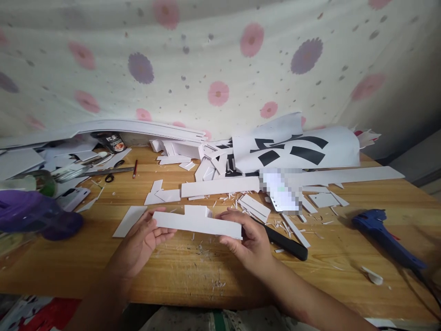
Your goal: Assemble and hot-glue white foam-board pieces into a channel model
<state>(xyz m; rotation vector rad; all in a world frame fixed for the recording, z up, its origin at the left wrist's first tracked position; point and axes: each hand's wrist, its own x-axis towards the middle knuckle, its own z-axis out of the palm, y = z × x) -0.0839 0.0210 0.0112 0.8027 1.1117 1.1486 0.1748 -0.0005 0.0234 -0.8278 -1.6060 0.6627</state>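
Note:
A long white foam-board piece (pixel 196 224) with a small box-like block standing up behind its middle is held level above the front of the table. My left hand (pixel 144 234) grips its left end, fingers curled under and behind. At the right end my right hand (pixel 250 236) pinches it, thumb in front and fingers over the back. A black-handled tool (pixel 287 242) lies on the table just beyond my right wrist, partly hidden by that hand. Near my left hand rests a flat white board piece (pixel 131 220).
A blue glue gun (pixel 387 236) lies at the right, its cord hanging off the edge. A purple bottle (pixel 34 214) stands at the left, with scissors (pixel 112 174) and a pencil (pixel 135 168) beyond. White offcuts, a lit phone (pixel 280 191) and a patterned paper sheet (pixel 334 156) cover the back.

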